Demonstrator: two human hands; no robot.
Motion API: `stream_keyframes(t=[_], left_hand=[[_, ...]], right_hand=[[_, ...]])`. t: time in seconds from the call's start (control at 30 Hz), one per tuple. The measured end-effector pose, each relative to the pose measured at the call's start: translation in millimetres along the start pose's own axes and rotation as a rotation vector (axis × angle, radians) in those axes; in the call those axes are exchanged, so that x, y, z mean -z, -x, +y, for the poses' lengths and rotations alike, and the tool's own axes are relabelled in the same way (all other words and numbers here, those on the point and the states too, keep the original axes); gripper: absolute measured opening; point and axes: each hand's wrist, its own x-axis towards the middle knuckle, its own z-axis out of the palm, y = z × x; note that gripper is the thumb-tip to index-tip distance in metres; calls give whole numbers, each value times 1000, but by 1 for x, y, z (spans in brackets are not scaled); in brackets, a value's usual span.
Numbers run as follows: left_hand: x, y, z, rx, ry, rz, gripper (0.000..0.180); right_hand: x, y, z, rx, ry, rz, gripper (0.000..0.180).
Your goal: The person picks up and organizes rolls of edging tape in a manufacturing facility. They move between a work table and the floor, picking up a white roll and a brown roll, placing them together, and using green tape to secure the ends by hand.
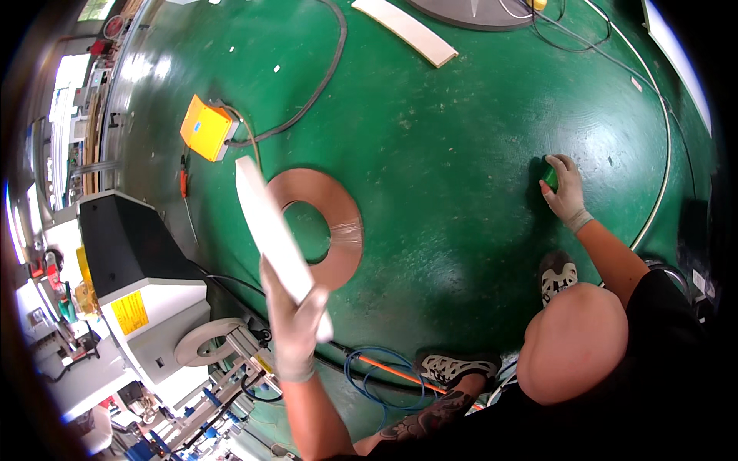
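My left hand (294,326), in a pale glove, grips a long white strip (273,223) near its lower end. The strip is slightly blurred and slants up to the left, passing in front of a brown coil (344,223) on the floor. That coil is a flat ring with clear wrap around its right side. Farther right, my gloved right hand (567,188) is low over the green floor, its fingers and thumb curled around a small green object (550,177). Most of this object is hidden, so its kind is unclear.
A yellow pedal box (207,128) with a thick dark cable lies at the far left, beside an orange-handled tool (184,180). A black-and-white machine (146,292) stands left. Blue hose (384,369) runs by my shoes. A curved cream strip (407,31) lies far ahead.
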Motion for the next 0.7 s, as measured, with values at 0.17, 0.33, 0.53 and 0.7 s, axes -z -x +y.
stream_keyframes(t=[0.17, 0.33, 0.53, 0.7], left_hand=[[-68, -52, -166, 160, -695, -6, 123], [-111, -61, -201, 290, -1032, 17, 131], [-108, -82, -177, 447, -1005, -99, 120], [-99, -56, -168, 391, -940, -121, 114]], right_hand=[[-12, -7, -11, 2, -6, -62, 59], [-29, 1, 18, 36, 152, -71, 56], [-29, -1, 27, -46, 116, -101, 51], [33, 5, -30, -367, -221, -276, 61]])
